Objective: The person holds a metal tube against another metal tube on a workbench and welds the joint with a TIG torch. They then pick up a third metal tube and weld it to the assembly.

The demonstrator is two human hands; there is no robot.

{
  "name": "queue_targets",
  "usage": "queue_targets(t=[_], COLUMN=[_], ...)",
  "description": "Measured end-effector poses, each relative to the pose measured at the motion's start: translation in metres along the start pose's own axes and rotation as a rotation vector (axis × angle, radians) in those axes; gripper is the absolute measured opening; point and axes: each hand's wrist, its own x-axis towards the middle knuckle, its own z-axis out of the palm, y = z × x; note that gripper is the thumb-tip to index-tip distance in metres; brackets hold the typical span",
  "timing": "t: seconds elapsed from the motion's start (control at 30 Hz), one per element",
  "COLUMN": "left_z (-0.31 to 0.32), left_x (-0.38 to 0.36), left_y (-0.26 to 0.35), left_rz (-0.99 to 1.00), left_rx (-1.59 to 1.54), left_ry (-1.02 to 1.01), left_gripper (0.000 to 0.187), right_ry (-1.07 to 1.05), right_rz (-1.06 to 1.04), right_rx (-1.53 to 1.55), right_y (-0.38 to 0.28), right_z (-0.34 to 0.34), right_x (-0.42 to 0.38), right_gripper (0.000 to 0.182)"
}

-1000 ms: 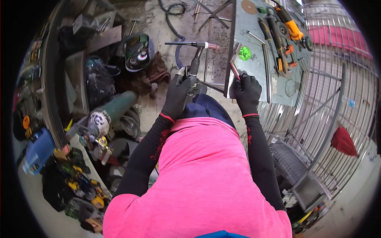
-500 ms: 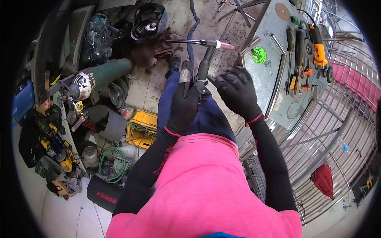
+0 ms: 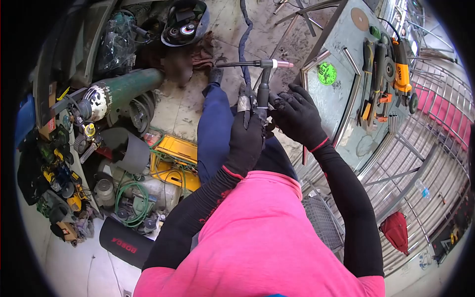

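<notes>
My left hand point(image 3: 246, 141), in a black glove with silver tape on a finger, is closed around the lower handle of a TIG welding torch point(image 3: 264, 89). The torch stands upright in the view, its pink nozzle point(image 3: 283, 64) pointing right and its long black back cap point(image 3: 237, 64) pointing left. Right beside the handle is my gloved right hand point(image 3: 299, 119), with fingers curled in; whatever they pinch is hidden. A dark sleeved cable point(image 3: 242, 44) runs up across the floor behind the left hand.
At right, a metal table point(image 3: 352, 136) bears a bent metal frame point(image 3: 354, 62), a green round sticker point(image 3: 326, 73) and an orange angle grinder point(image 3: 402, 67). To the left lie a green gas cylinder point(image 3: 131, 86), a yellow case point(image 3: 175, 151) and a welding helmet point(image 3: 185, 22).
The torch and both hands have shifted slightly right and down in view. My right hand's fingers have come closer to the torch handle. The whole view has shifted a little.
</notes>
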Motion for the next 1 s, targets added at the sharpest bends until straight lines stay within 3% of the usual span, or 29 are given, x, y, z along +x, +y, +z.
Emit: queue_targets(t=[0.37,0.43,0.63,0.77,0.83,1.0], left_z=[-0.005,-0.007,-0.006,-0.004,0.001,0.005], left_x=[0.000,0.004,0.004,0.005,0.003,0.003], left_y=[-0.015,-0.018,-0.020,-0.021,-0.016,-0.015], left_rz=[-0.011,-0.001,0.036,0.053,0.062,0.065], left_rx=[-0.004,0.055,0.041,0.049,0.081,0.105], left_ry=[0.021,-0.013,-0.006,-0.001,0.037,0.043], left_gripper=[0.029,0.044,0.053,0.052,0.035,0.036], right_ry=[-0.027,-0.028,-0.013,-0.011,-0.010,0.003], right_rz=[0.027,0.022,0.008,0.017,0.014,0.010], right_rx=[0.027,0.034,0.019,0.009,0.015,0.038], right_y=[0.001,0.002,0.004,0.002,0.003,0.005], right_z=[0.002,0.001,0.005,0.001,0.003,0.003], right_x=[-0.002,-0.003,-0.005,-0.003,-0.003,-0.005], right_gripper=[0.045,0.044,0.035,0.033,0.033,0.032])
